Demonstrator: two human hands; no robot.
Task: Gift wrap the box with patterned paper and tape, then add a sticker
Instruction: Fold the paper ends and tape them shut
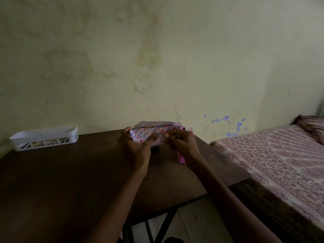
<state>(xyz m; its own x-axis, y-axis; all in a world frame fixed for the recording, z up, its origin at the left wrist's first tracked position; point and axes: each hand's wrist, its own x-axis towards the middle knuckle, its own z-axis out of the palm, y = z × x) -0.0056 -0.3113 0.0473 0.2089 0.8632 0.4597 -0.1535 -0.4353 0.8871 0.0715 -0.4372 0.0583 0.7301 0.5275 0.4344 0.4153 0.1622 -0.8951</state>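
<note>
A box wrapped in white paper with pink and purple hearts [156,132] is held just above the dark wooden table [70,181], near its far edge. My left hand [135,146] grips its left end, thumb on the near face. My right hand [182,143] pinches the paper on the near face toward the right end. A loose paper flap stands up along the top. A pink object [181,158], partly hidden, lies on the table under my right hand. What it is I cannot tell.
A white plastic basket [43,137] with small items stands at the table's far left against the stained wall. A bed with a patterned cover [280,163] borders the table's right edge. The table's metal legs [166,223] show below.
</note>
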